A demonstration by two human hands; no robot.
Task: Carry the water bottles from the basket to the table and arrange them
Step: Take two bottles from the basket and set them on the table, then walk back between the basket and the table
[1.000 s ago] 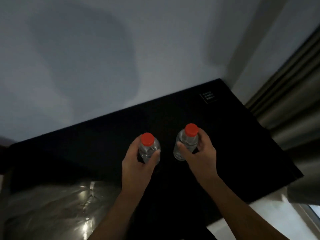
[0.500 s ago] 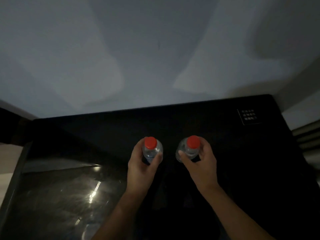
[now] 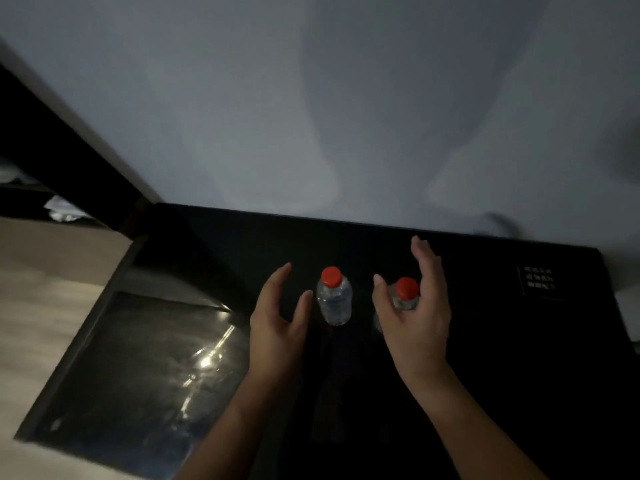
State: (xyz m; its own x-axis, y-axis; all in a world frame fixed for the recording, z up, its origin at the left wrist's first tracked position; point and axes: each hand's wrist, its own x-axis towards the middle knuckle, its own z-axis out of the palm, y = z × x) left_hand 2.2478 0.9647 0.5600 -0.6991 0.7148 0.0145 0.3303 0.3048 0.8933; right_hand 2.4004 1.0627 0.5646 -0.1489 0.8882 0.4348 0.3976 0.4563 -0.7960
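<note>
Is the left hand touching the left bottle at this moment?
Apart. In the head view, the left hand is open, and dark table shows between its thumb and the left bottle, which stands upright on its own.

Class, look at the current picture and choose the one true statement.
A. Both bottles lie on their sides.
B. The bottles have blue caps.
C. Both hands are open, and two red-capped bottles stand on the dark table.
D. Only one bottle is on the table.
C: the left hand and right hand are spread open, the left bottle stands free on the table, and the right bottle stands partly behind the right hand.
</note>
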